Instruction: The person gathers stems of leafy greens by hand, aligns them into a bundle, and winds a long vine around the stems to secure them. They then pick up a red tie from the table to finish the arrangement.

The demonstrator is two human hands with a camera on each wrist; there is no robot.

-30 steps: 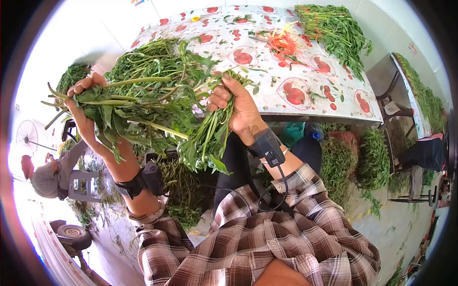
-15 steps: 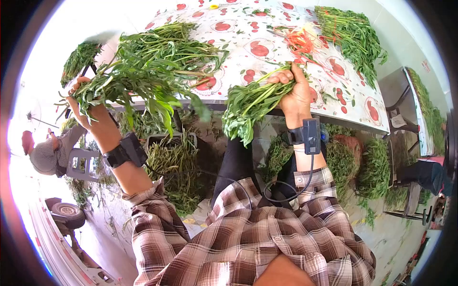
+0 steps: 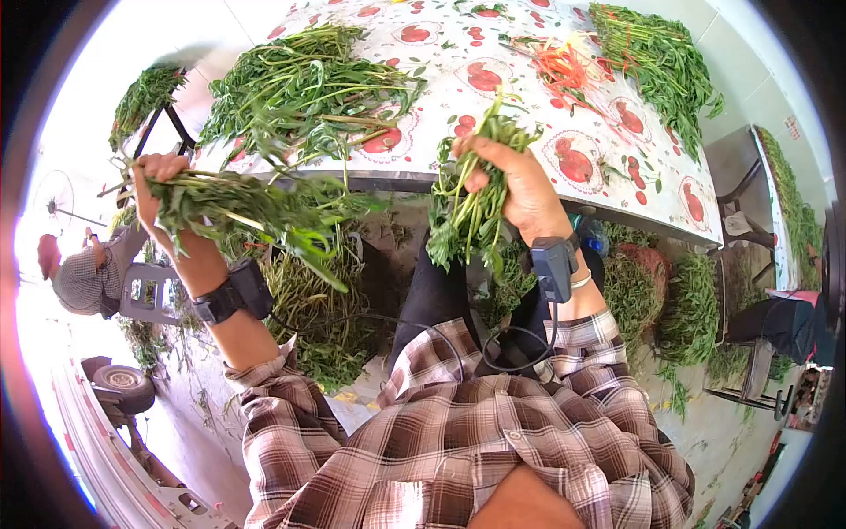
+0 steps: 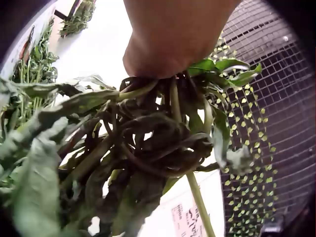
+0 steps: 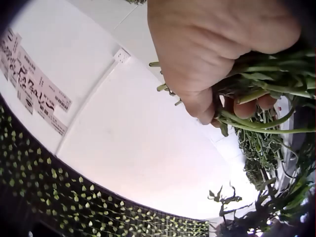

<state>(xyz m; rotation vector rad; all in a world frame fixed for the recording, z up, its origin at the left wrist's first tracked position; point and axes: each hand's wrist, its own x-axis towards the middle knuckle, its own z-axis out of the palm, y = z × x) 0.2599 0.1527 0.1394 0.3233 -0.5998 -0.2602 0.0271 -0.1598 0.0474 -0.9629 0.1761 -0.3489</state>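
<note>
My left hand (image 3: 162, 181) grips the stem ends of a bunch of leafy green stalks (image 3: 256, 207), whose leaves trail to the right in front of the table edge. In the left wrist view that bunch (image 4: 148, 143) spreads dark and tangled below the hand. Over the table's front edge, my right hand (image 3: 515, 181) holds a smaller bunch of greens (image 3: 471, 207), its leaves hanging downward. The right wrist view has the thumb and fingers (image 5: 247, 107) curled round those stems. Between the two hands there is a gap.
A pile of greens (image 3: 300, 97) lies on the patterned tablecloth (image 3: 520, 150), with red ties (image 3: 564, 70) and stacked greens (image 3: 661, 70) farther right. Below stands a crate of stalks (image 3: 313, 291). A seated person (image 3: 88, 273) is at left, near a fan (image 3: 53, 198).
The right hand has pulled away to the right from the left hand's bunch, carrying its own smaller bunch, then turned slightly back left. The left hand has kept its bunch and dipped a little.
</note>
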